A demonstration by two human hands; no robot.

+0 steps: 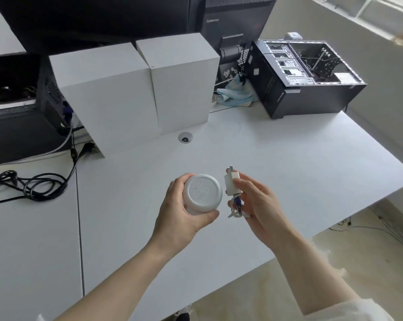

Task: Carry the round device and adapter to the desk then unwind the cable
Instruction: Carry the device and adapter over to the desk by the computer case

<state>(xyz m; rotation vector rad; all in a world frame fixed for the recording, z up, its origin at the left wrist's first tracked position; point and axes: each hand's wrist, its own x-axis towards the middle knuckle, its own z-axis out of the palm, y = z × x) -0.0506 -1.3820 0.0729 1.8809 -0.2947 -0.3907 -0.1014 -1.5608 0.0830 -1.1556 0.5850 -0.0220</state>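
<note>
My left hand (179,218) grips a white round device (202,192), its flat underside turned up toward me. Just to its right, my right hand (256,202) pinches a white plug adapter (231,181) with metal prongs pointing up. A white cable (235,208) hangs bundled in small loops below the adapter, bound with a blue tie. Both hands hover above the white desk (288,172), close together near its middle.
Two white boxes (135,89) stand at the back of the desk, with a round cable grommet (185,137) in front. An open black computer case (307,75) lies at the back right. Black cables (33,184) coil at the left. The desk's right edge drops to the floor.
</note>
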